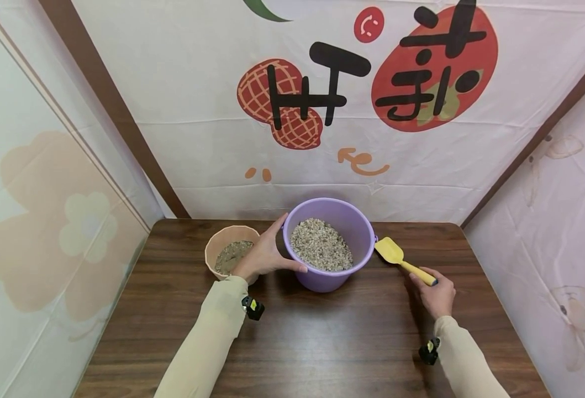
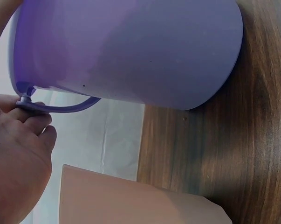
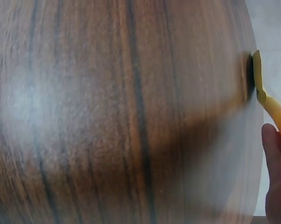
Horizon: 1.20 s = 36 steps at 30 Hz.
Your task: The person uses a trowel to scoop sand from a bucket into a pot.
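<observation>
A purple bucket (image 1: 322, 281) full of pale, speckled grit (image 1: 319, 246) is at the back middle of the table. My left hand (image 1: 264, 255) grips its left side, with the thumb across the near rim. In the left wrist view, the fingers are by the handle joint of the bucket (image 2: 131, 51). My right hand (image 1: 436, 293) holds a yellow toy shovel (image 1: 390, 250) by its handle, the blade pointing at the bucket's right side. Left of the bucket, partly behind my left hand, stands a peach faceted bowl (image 1: 212, 249) with grey-brown grains (image 1: 228, 257) inside.
The brown wooden table (image 1: 312, 342) ends at the back against a white printed cloth (image 1: 198, 138). More cloth hangs on the left (image 1: 38, 221) and right (image 1: 560, 221) sides. The bucket's purple handle (image 2: 70, 108) hangs down beside it.
</observation>
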### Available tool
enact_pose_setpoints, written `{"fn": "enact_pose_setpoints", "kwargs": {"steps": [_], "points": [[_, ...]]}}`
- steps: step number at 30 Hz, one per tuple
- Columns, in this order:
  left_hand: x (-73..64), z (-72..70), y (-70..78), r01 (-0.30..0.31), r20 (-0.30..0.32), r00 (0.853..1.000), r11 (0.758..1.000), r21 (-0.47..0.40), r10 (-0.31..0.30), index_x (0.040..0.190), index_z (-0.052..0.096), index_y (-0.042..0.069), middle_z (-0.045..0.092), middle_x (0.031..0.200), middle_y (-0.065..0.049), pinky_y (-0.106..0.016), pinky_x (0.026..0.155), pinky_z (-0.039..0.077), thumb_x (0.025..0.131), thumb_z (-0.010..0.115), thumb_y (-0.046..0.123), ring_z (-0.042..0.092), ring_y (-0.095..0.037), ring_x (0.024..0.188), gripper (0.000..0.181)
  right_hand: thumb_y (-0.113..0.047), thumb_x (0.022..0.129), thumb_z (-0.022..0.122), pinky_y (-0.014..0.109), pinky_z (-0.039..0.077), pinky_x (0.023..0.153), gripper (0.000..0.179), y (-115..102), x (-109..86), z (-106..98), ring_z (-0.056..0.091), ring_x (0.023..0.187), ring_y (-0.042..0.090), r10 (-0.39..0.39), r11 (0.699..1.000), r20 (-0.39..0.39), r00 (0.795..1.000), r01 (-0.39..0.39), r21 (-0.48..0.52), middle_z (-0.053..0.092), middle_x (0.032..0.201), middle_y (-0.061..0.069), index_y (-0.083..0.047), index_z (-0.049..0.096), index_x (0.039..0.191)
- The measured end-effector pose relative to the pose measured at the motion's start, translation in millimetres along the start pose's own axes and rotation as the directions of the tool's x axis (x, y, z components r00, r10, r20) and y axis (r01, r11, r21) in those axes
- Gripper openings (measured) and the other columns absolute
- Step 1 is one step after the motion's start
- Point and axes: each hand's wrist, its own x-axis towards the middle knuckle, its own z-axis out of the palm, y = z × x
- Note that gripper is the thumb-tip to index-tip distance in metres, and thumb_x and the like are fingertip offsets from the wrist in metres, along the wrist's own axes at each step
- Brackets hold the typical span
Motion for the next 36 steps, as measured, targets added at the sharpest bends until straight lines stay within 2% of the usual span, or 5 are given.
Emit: {"fn": "enact_pose_setpoints", "kwargs": {"steps": [8,17,22,28,36], "points": [[-0.8,-0.4,0.7,-0.003,-0.001,1.000,1.000,-0.009,0.003,0.163,0.019,0.030,0.032,0.162,0.004,-0.051,0.120,0.022,0.048,0.103,0.046,0.027,-0.018,0.148,0.143,-0.028,0.089,0.081,0.027,0.041,0.072,0.043,-7,0.3,-2,0.055,0.092,0.026,-0.023,0.999,-0.031,0.999,0.024,0.040,0.068,0.113,0.024,0.001,0.073,0.120],[0.0,-0.1,-0.1,0.004,-0.004,1.000,1.000,-0.010,-0.004,0.163,0.018,0.031,0.033,0.162,0.003,-0.049,0.120,0.022,0.048,0.103,0.045,0.028,-0.017,0.147,0.144,-0.028,0.088,0.083,0.021,0.040,0.068,0.042,-13,1.2,-3,0.053,0.084,0.018,-0.053,0.998,-0.048,0.997,0.055,0.038,0.070,0.107,0.022,-0.001,0.075,0.118],[-0.2,0.4,-0.7,0.006,-0.003,1.000,1.000,-0.010,-0.006,0.163,0.019,0.033,0.033,0.161,0.004,-0.049,0.120,0.022,0.047,0.103,0.048,0.029,-0.017,0.147,0.144,-0.025,0.087,0.084,0.015,0.040,0.060,0.039,-18,2.2,-5,0.052,0.074,0.011,-0.062,0.995,-0.069,0.996,0.067,0.073,0.072,0.103,0.022,0.000,0.076,0.116],[0.1,0.7,-1.0,0.013,-0.008,1.000,1.000,-0.015,-0.013,0.163,0.019,0.032,0.033,0.162,0.004,-0.050,0.120,0.022,0.046,0.103,0.049,0.028,-0.017,0.147,0.145,-0.022,0.087,0.083,0.013,0.041,0.060,0.036,-24,3.7,-9,0.052,0.071,0.006,-0.069,0.987,-0.088,0.994,0.081,0.137,0.072,0.100,0.020,0.001,0.076,0.114],[0.5,1.7,-1.8,-0.027,-0.017,1.000,0.999,-0.023,0.026,0.163,0.021,0.031,0.036,0.160,0.003,-0.048,0.121,0.021,0.048,0.104,0.040,0.030,-0.018,0.146,0.142,-0.021,0.088,0.082,0.014,0.043,0.056,0.037,-34,3.6,-22,0.054,0.070,0.005,-0.065,0.973,-0.091,0.994,0.083,0.214,0.069,0.093,-0.002,0.001,0.075,0.117]]}}
